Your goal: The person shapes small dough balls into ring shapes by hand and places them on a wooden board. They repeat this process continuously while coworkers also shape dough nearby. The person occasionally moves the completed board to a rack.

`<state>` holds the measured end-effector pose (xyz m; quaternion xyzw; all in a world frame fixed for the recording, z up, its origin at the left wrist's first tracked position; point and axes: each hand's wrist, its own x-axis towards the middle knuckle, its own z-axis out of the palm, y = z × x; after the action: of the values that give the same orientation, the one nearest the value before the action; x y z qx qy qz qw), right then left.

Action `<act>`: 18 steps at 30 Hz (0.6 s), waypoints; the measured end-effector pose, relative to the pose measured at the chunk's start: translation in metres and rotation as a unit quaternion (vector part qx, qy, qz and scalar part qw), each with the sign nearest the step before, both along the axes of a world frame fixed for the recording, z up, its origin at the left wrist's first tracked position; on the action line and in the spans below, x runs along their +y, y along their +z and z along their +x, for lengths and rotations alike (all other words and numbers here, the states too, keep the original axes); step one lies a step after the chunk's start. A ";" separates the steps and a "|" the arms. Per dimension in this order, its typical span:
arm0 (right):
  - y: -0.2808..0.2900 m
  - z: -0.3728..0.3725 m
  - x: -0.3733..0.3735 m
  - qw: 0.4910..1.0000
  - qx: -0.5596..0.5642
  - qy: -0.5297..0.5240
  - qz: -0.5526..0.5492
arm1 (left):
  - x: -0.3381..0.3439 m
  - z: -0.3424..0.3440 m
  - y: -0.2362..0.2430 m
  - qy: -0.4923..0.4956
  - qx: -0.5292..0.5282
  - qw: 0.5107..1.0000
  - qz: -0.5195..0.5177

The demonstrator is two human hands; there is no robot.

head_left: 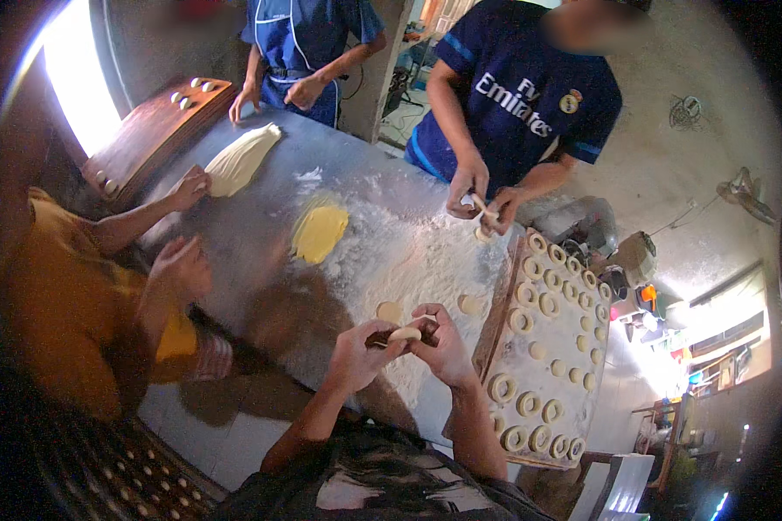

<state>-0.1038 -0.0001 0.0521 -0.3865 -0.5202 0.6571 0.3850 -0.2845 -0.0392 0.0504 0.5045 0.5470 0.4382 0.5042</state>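
Observation:
Over the floured near edge of the table, my left hand (pixel 361 358) and my right hand (pixel 446 349) are close together, fingers curled. Between them they grip a small pale piece of dough (pixel 405 333), which looks like a curved ring; the fingers cover part of it. Just beyond my hands, a flat dough disc (pixel 389 310) lies in the flour, partly behind the fingers. Another dough disc (pixel 469 304) rests to the right of it.
On the right, a floured board (pixel 499 317) carries several dough rings and small discs. Across the table (pixel 252 217), a co-worker's hands (pixel 487 201) hold dough. Yellow dough (pixel 320 233) and a long dough slab (pixel 243 161) lie left; a co-worker's hand (pixel 188 188) touches the slab. Wooden boards (pixel 152 130) stand far left.

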 end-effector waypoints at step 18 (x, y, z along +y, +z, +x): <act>-0.010 0.004 0.005 0.910 -0.267 -0.089 0.306 | 0.029 0.044 -0.037 0.030 -0.320 0.925 0.203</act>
<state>-0.1002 0.0052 0.0417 -0.4555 -0.7423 0.3014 0.3881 -0.2400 -0.0102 0.0131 0.4129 0.2707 0.6927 0.5258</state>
